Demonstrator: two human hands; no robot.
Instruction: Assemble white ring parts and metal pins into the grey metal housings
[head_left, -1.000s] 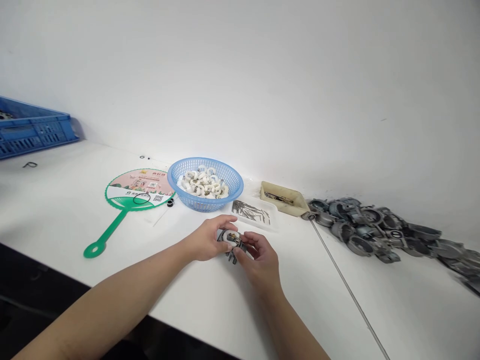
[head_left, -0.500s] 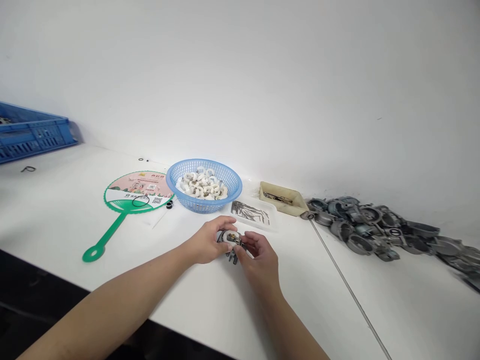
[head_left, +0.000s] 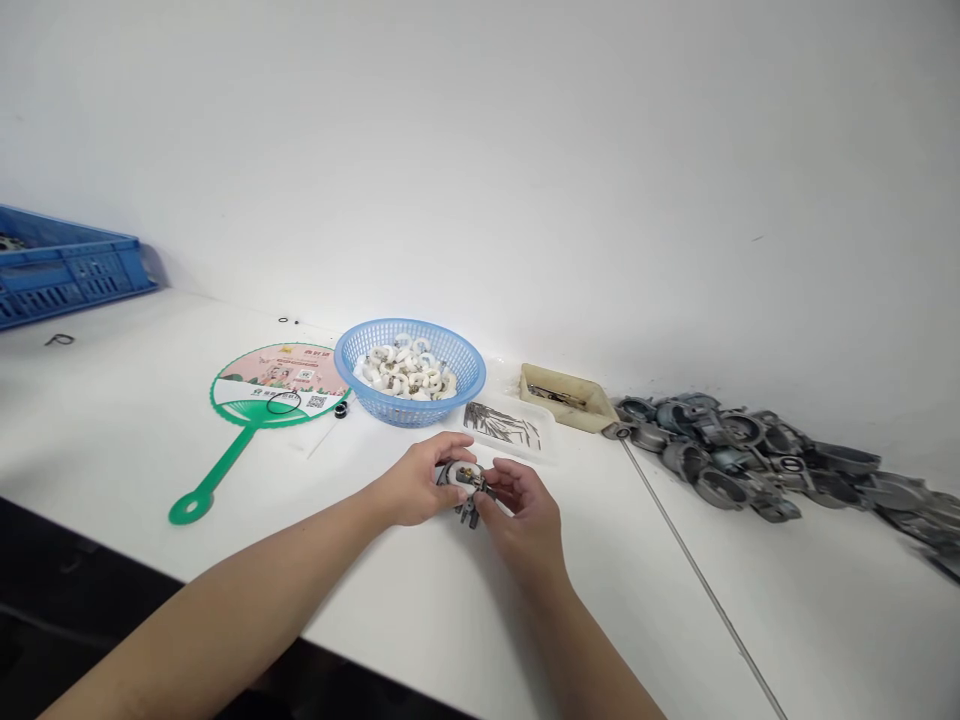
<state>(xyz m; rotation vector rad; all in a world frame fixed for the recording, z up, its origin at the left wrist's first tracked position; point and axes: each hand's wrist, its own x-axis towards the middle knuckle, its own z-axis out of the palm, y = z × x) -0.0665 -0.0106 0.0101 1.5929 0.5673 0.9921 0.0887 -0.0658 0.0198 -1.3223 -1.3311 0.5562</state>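
One metal part (head_left: 463,484), seemingly white-ringed, between two hands.

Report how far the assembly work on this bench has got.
Done: no finished units can be told apart. In hand: left hand and right hand hold one grey metal part with a white ring. Left: white rings fill the blue basket; grey housings lie piled at right.

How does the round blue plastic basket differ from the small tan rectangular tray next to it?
The round blue plastic basket has slotted mesh walls; the small tan rectangular tray has solid ones. The basket is larger and heaped with white ring-shaped parts; the tray holds only a few thin dark metal pieces. Both sit open-topped on the white table near the wall.
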